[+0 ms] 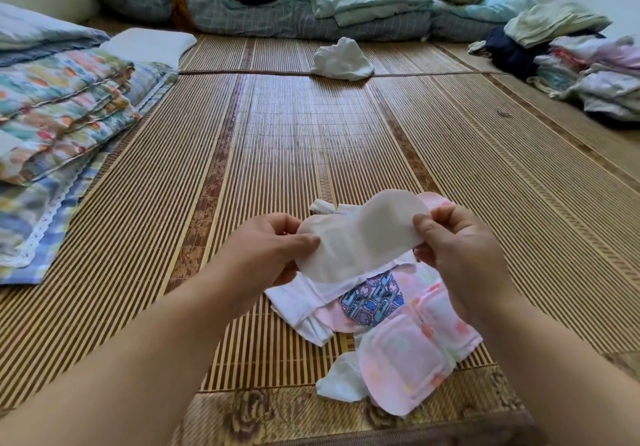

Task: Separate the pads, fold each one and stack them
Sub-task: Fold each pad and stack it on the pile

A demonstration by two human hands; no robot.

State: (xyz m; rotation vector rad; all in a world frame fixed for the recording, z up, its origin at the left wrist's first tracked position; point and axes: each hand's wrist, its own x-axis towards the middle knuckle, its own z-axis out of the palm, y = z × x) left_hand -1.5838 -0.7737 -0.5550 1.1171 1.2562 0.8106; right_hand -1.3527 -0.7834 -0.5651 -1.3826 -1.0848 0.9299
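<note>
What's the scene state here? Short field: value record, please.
surface: bamboo mat
held: white pad, unfolded, raised over the pile
left: left hand pinches the pad's left end
right: right hand pinches the pad's right end
pile: loose pads on the mat, pink pad nearest the camera
background: crumpled white cloth, folded quilt

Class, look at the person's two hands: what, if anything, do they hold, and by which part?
Both hold one white pad above the pile of pads: left hand pinches its left end, right hand its right end.
</note>
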